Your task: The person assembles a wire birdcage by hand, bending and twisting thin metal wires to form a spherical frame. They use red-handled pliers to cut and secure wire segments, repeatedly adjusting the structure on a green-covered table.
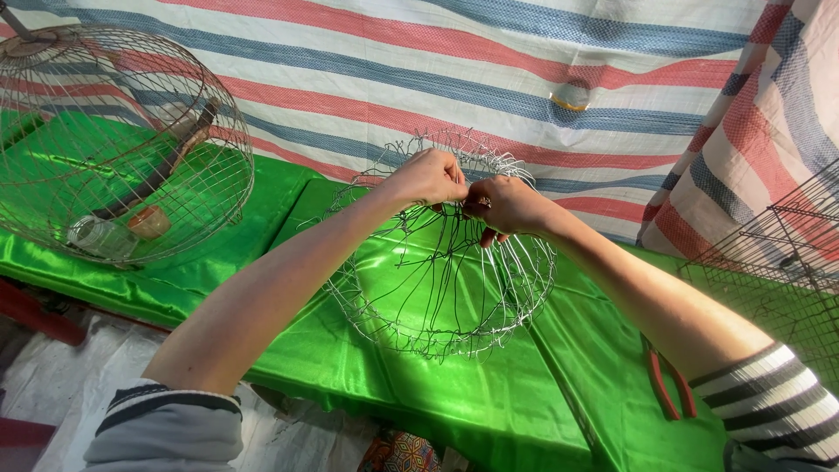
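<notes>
Nearest the camera, red-handled pliers (669,385) lie untouched on the green worktop (454,393). Further out, the half-built wire cage (437,297) stands on the cloth, round rim down. Left hand (430,177) and right hand (507,206) meet at its upper far edge, fingers pinched on the wires, about equally close.

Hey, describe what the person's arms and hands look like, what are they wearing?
Both forearms are bare. The sleeves are pushed up: grey with dark stripes on the left arm, white-and-black stripes on the right arm. The right hand wears a ring; the left hand shows none.
</notes>
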